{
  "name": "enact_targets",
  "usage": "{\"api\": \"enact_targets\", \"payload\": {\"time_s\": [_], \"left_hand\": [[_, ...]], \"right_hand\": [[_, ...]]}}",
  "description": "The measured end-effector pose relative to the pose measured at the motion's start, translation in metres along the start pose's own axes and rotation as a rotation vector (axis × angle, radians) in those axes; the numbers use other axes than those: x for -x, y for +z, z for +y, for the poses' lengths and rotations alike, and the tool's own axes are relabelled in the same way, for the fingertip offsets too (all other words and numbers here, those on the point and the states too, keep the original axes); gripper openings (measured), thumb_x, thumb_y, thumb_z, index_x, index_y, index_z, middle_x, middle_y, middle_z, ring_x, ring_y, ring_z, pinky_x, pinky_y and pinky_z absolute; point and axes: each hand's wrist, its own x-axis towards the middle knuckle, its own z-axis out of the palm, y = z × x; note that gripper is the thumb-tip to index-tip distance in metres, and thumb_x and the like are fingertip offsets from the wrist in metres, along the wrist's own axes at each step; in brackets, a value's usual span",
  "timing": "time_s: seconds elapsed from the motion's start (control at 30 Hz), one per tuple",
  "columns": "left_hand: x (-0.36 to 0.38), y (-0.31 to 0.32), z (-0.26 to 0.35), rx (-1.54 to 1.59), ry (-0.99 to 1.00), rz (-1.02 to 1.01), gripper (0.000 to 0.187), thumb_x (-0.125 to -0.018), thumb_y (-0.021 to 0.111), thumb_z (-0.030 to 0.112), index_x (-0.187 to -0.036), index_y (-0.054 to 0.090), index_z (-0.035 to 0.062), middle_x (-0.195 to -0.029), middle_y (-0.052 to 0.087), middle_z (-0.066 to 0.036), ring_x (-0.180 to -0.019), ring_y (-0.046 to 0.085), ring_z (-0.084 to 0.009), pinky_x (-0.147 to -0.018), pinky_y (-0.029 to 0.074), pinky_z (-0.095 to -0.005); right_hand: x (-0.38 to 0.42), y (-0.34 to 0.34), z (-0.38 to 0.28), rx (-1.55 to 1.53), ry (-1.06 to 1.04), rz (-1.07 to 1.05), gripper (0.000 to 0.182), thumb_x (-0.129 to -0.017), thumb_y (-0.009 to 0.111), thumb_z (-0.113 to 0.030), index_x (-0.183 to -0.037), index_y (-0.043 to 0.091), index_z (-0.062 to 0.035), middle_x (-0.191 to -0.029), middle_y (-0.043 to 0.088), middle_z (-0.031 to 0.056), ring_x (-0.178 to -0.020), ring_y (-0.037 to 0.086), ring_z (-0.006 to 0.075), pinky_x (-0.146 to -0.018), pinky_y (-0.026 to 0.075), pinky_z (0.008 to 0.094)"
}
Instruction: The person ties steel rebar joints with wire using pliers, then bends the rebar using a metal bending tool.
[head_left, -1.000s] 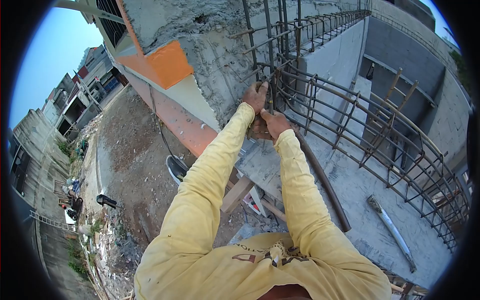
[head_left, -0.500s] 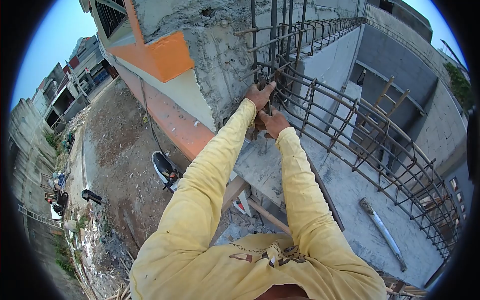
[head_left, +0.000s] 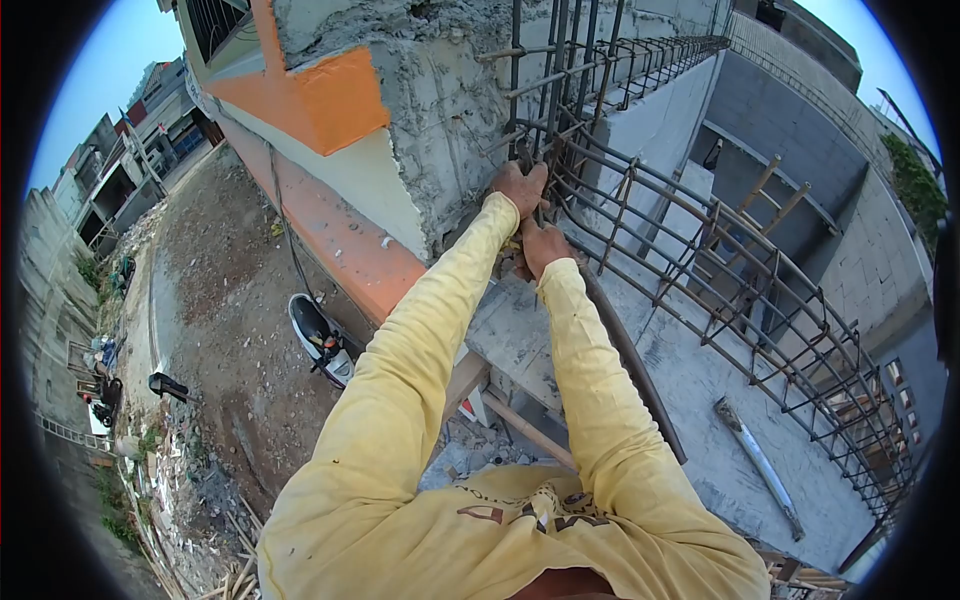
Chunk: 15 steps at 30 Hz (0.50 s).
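Note:
My left hand (head_left: 520,188) is closed at the foot of the upright column rebars (head_left: 555,95), against the rough concrete column (head_left: 440,140). Its fingers curl around a steel bar there. Just below it, my right hand (head_left: 545,248) is closed too, but what its fingers grip is hidden. From beside that hand a dark bar (head_left: 640,375) runs down along my right forearm. A cage of tied rebar (head_left: 690,250) begins right of both hands and curves away over the grey slab (head_left: 690,400).
On the slab to the right lies a silvery pipe-like tool (head_left: 762,465). An orange-painted ledge (head_left: 340,240) borders a drop to the dirt ground (head_left: 230,300) on the left. A scooter (head_left: 320,340) is parked below. Wooden props (head_left: 530,430) show under the slab.
Both hands stay at the column's foot; the right has shifted slightly left and its grip has turned. The dark bar now shows farther up beside it. The view has shifted slightly.

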Motion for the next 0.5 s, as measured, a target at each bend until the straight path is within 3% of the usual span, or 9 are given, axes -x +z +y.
{"api": "enact_targets", "payload": {"time_s": [0.07, 0.13, 0.23, 0.27, 0.37, 0.4, 0.5], "left_hand": [[-0.003, -0.002, 0.001, -0.048, -0.036, -0.027, 0.063, -0.086, 0.061, 0.045, -0.109, 0.057, -0.0132, -0.094, 0.069, -0.026, -0.073, 0.073, -0.0292, -0.075, 0.057, -0.0396], [-0.037, 0.003, -0.036, -0.024, -0.004, -0.044, 0.055, -0.089, 0.062, 0.042, -0.107, 0.056, -0.0087, -0.087, 0.067, -0.017, -0.065, 0.07, -0.0265, -0.062, 0.056, -0.0398], [-0.022, -0.013, -0.017, 0.401, -0.238, -0.327, 0.044, -0.093, 0.061, 0.038, -0.103, 0.057, -0.0045, -0.083, 0.064, -0.01, -0.06, 0.067, -0.0245, -0.053, 0.055, -0.0403], [-0.011, -0.02, -0.003, 0.606, -0.364, -0.465, 0.04, -0.094, 0.06, 0.036, -0.102, 0.057, -0.0036, -0.084, 0.062, -0.009, -0.06, 0.066, -0.0242, -0.052, 0.055, -0.0405], [-0.012, -0.017, 0.007, 0.237, -0.285, -0.362, 0.034, -0.096, 0.059, 0.032, -0.099, 0.057, -0.0022, -0.083, 0.061, -0.008, -0.064, 0.065, -0.0232, -0.054, 0.056, -0.037], [-0.027, -0.009, -0.005, -0.151, -0.095, -0.381, 0.032, -0.094, 0.062, 0.03, -0.098, 0.062, -0.0011, -0.087, 0.065, -0.01, -0.071, 0.067, -0.0245, -0.06, 0.056, -0.0369], [-0.031, 0.008, -0.005, -1.524, 0.55, -0.343, 0.026, -0.089, 0.066, 0.026, -0.096, 0.07, 0.0019, -0.097, 0.072, -0.012, -0.084, 0.07, -0.0277, -0.074, 0.055, -0.0373]], "right_hand": [[-0.004, 0.005, 0.007, -0.103, 0.004, -0.069, 0.025, -0.101, 0.046, -0.028, -0.108, 0.054, -0.006, -0.064, 0.056, 0.0056, -0.047, 0.054, 0.0204, -0.042, 0.042, 0.0346], [0.034, -0.015, -0.051, -0.64, 0.277, -0.224, 0.032, -0.102, 0.046, -0.037, -0.092, 0.056, -0.0091, -0.057, 0.047, -0.002, -0.041, 0.041, 0.0117, -0.036, 0.034, 0.0265], [0.038, -0.02, -0.048, -1.533, 0.471, -0.737, 0.041, -0.099, 0.051, -0.051, -0.085, 0.054, -0.0136, -0.055, 0.037, -0.0074, -0.041, 0.032, 0.0057, -0.037, 0.029, 0.0221], [0.03, -0.013, -0.032, -1.678, 0.35, -0.94, 0.042, -0.094, 0.055, -0.059, -0.087, 0.056, -0.0171, -0.06, 0.044, -0.0085, -0.043, 0.037, 0.0041, -0.039, 0.034, 0.0228], [0.035, -0.003, -0.031, -1.659, 0.268, -0.83, 0.037, -0.093, 0.062, -0.053, -0.089, 0.058, -0.0159, -0.065, 0.055, -0.0067, -0.047, 0.048, 0.005, -0.042, 0.043, 0.0228], [0.038, -0.004, -0.032, -1.547, 0.282, -0.734, 0.03, -0.091, 0.069, -0.042, -0.094, 0.061, -0.0135, -0.067, 0.058, -0.0057, -0.051, 0.053, 0.0077, -0.049, 0.049, 0.0242], [0.053, -0.011, -0.062, -1.157, 0.304, -0.377, 0.021, -0.089, 0.071, -0.028, -0.097, 0.063, -0.0109, -0.071, 0.062, -0.0038, -0.057, 0.061, 0.0135, -0.053, 0.052, 0.0301]]}}
